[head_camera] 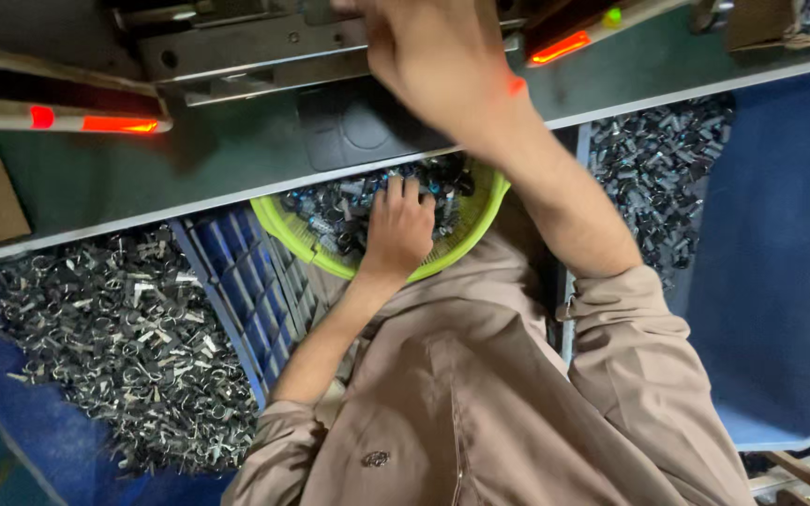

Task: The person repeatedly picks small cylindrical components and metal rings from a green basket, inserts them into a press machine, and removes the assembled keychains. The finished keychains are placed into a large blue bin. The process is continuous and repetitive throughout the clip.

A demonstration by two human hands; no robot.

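Head view: left hand [397,230] lies palm down, fingers spread, in a green basket [473,225] of small dark metal parts [330,211], near the person's chest. Right hand [433,56] reaches far over the grey surface [142,169] toward a metal fixture [236,47]; its grip cannot be told. Blue bins [780,262] of parts sit left and right.

The basket [290,228] is glossy lime-green plastic, holding small dark metal parts [330,211]. Shiny silvery metal clips [114,347] fill a blue plastic crate [246,281]. The counter [236,155] looks matt grey-green; the sleeve [639,356] is beige cloth.
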